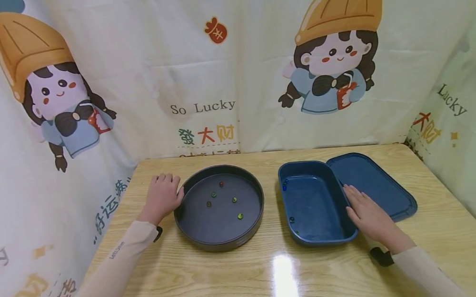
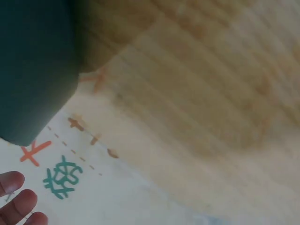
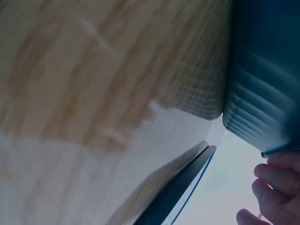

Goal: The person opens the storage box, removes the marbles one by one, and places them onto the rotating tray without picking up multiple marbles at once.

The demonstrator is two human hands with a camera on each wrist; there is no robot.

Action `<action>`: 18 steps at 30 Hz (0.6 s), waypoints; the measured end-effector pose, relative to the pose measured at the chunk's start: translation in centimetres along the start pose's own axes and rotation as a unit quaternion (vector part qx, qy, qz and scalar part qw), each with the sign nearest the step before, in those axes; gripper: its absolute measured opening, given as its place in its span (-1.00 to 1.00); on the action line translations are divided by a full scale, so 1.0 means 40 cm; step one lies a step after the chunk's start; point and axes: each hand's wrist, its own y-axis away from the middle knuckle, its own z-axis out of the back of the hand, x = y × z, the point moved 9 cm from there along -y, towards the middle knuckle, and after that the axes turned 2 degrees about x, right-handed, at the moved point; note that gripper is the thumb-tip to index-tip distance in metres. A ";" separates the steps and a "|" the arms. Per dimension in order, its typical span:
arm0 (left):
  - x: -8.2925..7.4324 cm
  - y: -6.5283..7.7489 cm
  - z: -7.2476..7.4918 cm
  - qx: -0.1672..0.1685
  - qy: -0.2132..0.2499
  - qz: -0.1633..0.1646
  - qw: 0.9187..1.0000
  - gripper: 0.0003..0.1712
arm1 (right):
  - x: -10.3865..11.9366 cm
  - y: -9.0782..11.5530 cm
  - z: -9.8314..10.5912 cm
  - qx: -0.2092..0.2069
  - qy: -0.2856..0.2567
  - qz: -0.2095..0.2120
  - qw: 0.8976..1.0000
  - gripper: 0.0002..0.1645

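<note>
A round dark grey pan (image 1: pixel 221 226) stands on the table, with several small marbles inside, among them a red marble (image 1: pixel 221 184) and a yellow marble (image 1: pixel 240 216). My left hand (image 1: pixel 163 197) is at its left rim, thumb against the edge, the other fingers loosely bent beside it; their fingertips (image 2: pixel 23 204) show in the left wrist view. To the right is a blue rectangular box (image 1: pixel 314 208). Along its left side lie a few marbles, including a blue marble (image 1: pixel 285 187). My right hand (image 1: pixel 369 214) rests along the box's right wall, fingers nearly straight.
A flat blue lid (image 1: pixel 372 183) lies behind and right of the box, close to my right hand. The wooden table (image 1: pixel 216 284) reaches back to a printed cloth (image 1: pixel 256 70), which also hangs at both sides.
</note>
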 end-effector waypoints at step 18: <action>0.023 0.032 -0.077 0.084 0.027 0.041 0.995 -0.72 | 0.000 0.000 0.002 0.005 0.004 0.010 1.000 -0.33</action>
